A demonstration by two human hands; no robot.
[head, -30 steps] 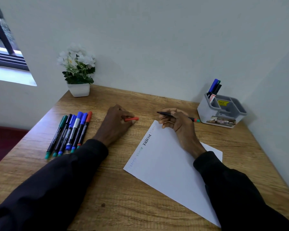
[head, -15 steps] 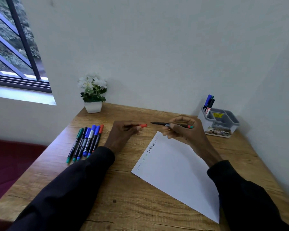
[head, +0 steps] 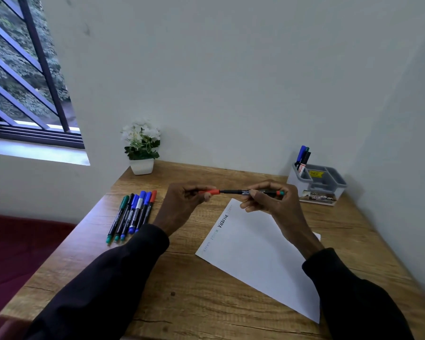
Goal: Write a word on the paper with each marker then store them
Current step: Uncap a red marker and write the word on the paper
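The right hand (head: pixel 270 200) curled its fingers round the black marker (head: pixel 245 191), holding it level above the desk (head: pixel 206 303), just over the far corner of the paper (head: pixel 255 253). The left hand (head: pixel 182 202) pinched the red cap (head: pixel 210 191) against the marker's tip.

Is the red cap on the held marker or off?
At the tip: the red plastic cap, pinched by the left hand, meets the black marker in the right hand. Fully seated: cannot tell.
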